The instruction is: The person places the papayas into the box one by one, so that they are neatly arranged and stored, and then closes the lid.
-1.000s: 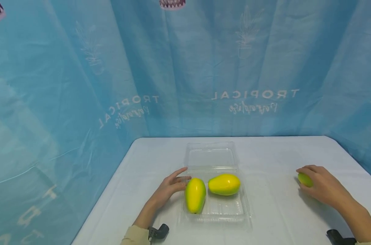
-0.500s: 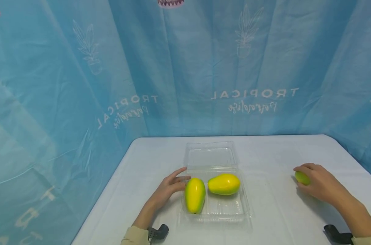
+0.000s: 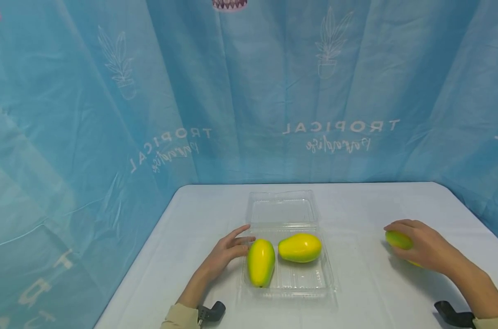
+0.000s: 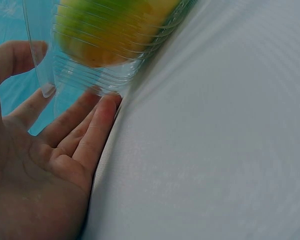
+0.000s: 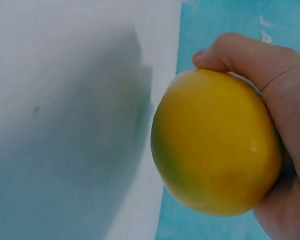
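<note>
An open clear plastic clamshell container [image 3: 287, 278] sits on the white table with two yellow-green papayas in it. One papaya [image 3: 261, 262] points lengthwise at the left; the other papaya [image 3: 300, 247] lies crosswise at the right. My left hand [image 3: 226, 251] is at the container's left side, fingers spread and fairly straight. In the left wrist view its fingertips [image 4: 106, 107] rest at the ribbed wall's lower edge, the thumb near the rim. Off to the right, my right hand [image 3: 425, 244] grips a third papaya [image 5: 215, 145] from above, fingers and thumb curled round it, close over the table.
The container's lid [image 3: 281, 210] lies folded back toward the far edge. A white cloth covers the table [image 3: 360, 292]. Blue printed curtains [image 3: 249, 91] hang behind and along the sides. A black wrist camera [image 3: 213, 311] sits on each wrist.
My right hand has moved a little left with the papaya, more of which now shows below the hand. The left hand and the container stay as they were.
</note>
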`<action>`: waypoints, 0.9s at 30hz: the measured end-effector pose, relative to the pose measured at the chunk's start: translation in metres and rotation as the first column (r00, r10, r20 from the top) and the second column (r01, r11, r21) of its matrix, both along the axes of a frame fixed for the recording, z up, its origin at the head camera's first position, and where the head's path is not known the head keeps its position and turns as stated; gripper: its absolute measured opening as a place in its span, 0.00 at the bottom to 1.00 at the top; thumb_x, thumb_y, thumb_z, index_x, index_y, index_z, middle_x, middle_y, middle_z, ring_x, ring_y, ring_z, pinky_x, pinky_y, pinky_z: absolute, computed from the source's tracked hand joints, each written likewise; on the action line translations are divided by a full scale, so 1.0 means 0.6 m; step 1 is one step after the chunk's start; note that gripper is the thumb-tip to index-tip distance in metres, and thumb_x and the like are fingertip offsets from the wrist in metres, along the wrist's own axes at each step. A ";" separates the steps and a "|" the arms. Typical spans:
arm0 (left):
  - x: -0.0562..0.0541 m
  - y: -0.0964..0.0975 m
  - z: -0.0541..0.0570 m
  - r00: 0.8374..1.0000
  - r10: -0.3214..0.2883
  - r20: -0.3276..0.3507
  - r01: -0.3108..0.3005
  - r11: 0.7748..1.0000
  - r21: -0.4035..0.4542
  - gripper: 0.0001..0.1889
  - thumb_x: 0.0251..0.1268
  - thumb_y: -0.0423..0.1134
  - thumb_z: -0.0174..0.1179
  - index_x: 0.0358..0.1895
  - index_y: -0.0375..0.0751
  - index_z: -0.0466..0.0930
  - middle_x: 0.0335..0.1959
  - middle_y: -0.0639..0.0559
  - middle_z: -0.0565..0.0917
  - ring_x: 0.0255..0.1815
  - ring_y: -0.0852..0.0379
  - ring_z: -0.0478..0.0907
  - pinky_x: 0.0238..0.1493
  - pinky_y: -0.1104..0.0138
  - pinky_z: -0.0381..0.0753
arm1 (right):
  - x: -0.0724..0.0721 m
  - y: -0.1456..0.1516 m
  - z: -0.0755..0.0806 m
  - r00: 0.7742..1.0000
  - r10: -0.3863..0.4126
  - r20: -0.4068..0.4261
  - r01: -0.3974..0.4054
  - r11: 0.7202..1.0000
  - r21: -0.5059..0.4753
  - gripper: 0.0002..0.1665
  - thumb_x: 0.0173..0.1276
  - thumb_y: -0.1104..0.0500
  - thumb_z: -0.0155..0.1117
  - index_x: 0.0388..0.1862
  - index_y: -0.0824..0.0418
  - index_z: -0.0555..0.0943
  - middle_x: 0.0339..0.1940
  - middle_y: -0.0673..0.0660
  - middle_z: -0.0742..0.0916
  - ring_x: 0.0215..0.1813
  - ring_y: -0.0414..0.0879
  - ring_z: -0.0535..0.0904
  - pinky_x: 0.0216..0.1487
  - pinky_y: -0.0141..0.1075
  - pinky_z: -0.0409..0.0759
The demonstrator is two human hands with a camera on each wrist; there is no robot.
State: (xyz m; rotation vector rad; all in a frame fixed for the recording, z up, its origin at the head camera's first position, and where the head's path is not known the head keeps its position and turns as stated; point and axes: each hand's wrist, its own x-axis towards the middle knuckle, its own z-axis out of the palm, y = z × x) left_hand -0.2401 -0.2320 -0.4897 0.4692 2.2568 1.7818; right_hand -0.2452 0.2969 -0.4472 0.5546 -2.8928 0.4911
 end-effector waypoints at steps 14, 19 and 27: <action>0.000 -0.001 0.000 1.000 -0.002 0.022 0.001 1.000 0.022 0.33 0.68 0.48 0.57 0.75 0.58 0.57 0.62 0.54 0.75 0.62 0.53 0.73 0.63 0.47 0.64 | 0.009 -0.051 0.025 0.981 0.172 -0.089 -0.175 0.984 -0.033 0.24 0.53 0.58 0.76 0.51 0.49 0.83 0.54 0.54 0.81 0.52 0.52 0.77 0.42 0.46 0.80; -0.001 -0.001 0.001 1.000 -0.004 0.018 0.004 1.000 0.015 0.33 0.68 0.48 0.57 0.75 0.58 0.57 0.62 0.54 0.75 0.62 0.54 0.72 0.64 0.46 0.63 | 0.012 -0.064 0.030 0.977 0.190 -0.097 -0.193 0.981 -0.031 0.24 0.54 0.58 0.75 0.52 0.48 0.83 0.54 0.55 0.81 0.51 0.52 0.77 0.37 0.42 0.79; 0.001 -0.001 0.003 1.000 0.002 0.018 -0.002 1.000 0.009 0.32 0.67 0.49 0.58 0.74 0.61 0.58 0.62 0.55 0.76 0.63 0.54 0.71 0.64 0.46 0.63 | 0.008 -0.075 0.038 0.972 0.209 -0.112 -0.212 0.977 -0.022 0.26 0.54 0.58 0.75 0.53 0.46 0.83 0.56 0.54 0.80 0.49 0.48 0.76 0.35 0.38 0.77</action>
